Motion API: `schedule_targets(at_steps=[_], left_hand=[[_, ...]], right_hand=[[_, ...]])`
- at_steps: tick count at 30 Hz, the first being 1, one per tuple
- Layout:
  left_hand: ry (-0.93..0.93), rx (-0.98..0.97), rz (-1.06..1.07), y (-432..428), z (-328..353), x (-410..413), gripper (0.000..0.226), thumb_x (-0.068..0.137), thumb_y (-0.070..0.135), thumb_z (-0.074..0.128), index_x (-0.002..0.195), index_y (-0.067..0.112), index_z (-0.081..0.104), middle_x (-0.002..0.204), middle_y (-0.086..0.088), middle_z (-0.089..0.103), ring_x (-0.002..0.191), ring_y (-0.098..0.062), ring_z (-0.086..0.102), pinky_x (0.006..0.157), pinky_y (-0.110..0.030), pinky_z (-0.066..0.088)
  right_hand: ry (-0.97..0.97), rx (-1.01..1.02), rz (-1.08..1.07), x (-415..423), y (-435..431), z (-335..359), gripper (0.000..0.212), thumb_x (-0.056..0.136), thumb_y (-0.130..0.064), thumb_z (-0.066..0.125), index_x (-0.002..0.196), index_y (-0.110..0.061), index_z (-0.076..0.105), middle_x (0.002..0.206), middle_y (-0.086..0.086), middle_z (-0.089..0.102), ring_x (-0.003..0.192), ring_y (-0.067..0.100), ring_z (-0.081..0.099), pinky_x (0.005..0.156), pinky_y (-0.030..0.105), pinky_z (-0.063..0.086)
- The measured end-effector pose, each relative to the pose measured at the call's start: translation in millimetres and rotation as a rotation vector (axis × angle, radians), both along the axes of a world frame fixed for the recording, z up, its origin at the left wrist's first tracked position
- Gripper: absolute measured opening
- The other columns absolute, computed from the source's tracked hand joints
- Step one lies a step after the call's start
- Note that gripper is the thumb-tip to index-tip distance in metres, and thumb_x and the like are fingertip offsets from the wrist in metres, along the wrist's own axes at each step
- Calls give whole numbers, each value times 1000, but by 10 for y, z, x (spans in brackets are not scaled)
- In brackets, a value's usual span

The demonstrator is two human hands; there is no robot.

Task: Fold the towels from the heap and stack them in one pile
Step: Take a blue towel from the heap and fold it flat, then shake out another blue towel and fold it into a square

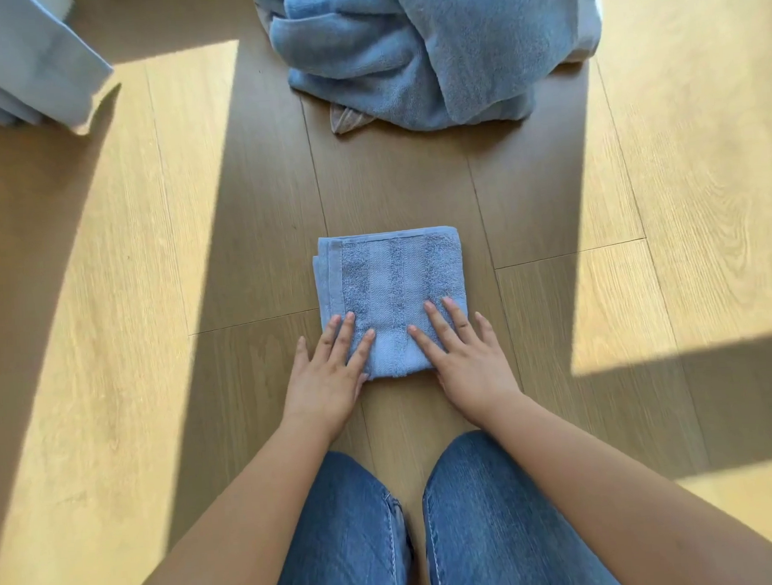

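Observation:
A small blue towel (388,283), folded into a neat square, lies flat on the wooden floor in front of my knees. My left hand (330,372) presses its near left corner with straight fingers. My right hand (465,355) lies flat on the near right part, fingers spread. A heap of crumpled blue towels (428,50) sits at the far centre, apart from the folded one. A striped grey-brown cloth corner (348,119) pokes out from under the heap.
Pale folded fabric (17,61) lies at the far left corner. My knees in blue jeans (434,524) are just behind the towel. Bare wooden floor (150,306) with sunlit patches spreads to both sides.

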State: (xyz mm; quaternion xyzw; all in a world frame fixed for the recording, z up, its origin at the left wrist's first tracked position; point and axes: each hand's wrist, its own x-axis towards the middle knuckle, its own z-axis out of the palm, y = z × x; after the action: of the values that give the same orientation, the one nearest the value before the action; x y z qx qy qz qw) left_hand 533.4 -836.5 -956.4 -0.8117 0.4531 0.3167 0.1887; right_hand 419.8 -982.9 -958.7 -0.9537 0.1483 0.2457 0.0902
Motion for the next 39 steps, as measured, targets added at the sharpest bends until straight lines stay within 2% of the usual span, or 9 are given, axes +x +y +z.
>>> schedule_targets(at_steps=[3,11,14,17,20,23,28,32,39], left_hand=[[13,10,31,-125,28,11,57,100,42,18,147,28,-10,156,-5,-16,145,-20,-12,115,-47,8],[27,-39,-27,-994,-2,-90,56,100,40,19,147,27,-9,156,-5,-16,145,-20,-13,115,-48,10],[35,-73,-106,-1445,-49,-203,56,100,40,18,147,27,-10,156,-5,-17,145,-21,-14,115,-49,8],[56,-100,-195,-1879,-96,-352,55,101,38,17,147,27,-10,156,-5,-18,144,-20,-16,115,-49,7],[77,-97,-268,-2261,-117,-471,54,101,37,17,147,27,-10,156,-4,-18,144,-20,-16,115,-50,5],[59,-83,-347,-2628,-129,-491,54,101,38,16,147,27,-10,156,-4,-17,144,-20,-16,115,-51,0],[-6,-105,-430,-3210,-112,-336,52,101,36,19,148,30,-5,157,-4,-13,145,-19,-12,114,-54,-2],[-72,-143,-461,-3678,-94,-208,51,101,36,19,148,31,-1,158,-2,-7,146,-18,-6,112,-57,0],[29,-187,-406,-3856,-26,-126,50,100,31,27,148,26,12,158,-4,-2,146,-19,-2,113,-54,9]], right_hand=[[83,80,-30,-45,-128,9,59,98,-16,26,147,-28,-4,156,4,-14,144,27,-14,115,47,-1],[116,16,-271,-256,-715,71,60,97,-9,20,147,-24,-10,155,2,-21,143,22,-18,115,46,-5],[91,-10,-397,-445,-1006,43,58,91,-7,11,148,-16,11,157,12,-1,145,27,0,114,51,7],[-3,-84,-518,-676,-1301,-64,53,76,-4,25,120,-7,54,126,22,57,114,35,58,86,58,46],[96,-72,-594,-844,-1515,-130,46,73,-7,32,106,-4,64,114,23,65,102,33,66,83,54,48],[104,-79,-631,-899,-1780,-171,57,70,-9,25,106,-4,69,118,23,62,106,32,64,93,52,33],[207,-88,-603,-778,-2308,-106,90,63,-14,-22,148,-14,5,156,16,-2,145,25,3,114,53,5],[172,-106,-634,-627,-2732,-59,54,96,-9,11,148,-16,1,156,13,-7,146,22,-3,114,51,2],[204,-38,-694,-558,-2918,17,61,94,-5,22,148,-22,-1,156,8,-13,146,20,-5,115,48,3]])
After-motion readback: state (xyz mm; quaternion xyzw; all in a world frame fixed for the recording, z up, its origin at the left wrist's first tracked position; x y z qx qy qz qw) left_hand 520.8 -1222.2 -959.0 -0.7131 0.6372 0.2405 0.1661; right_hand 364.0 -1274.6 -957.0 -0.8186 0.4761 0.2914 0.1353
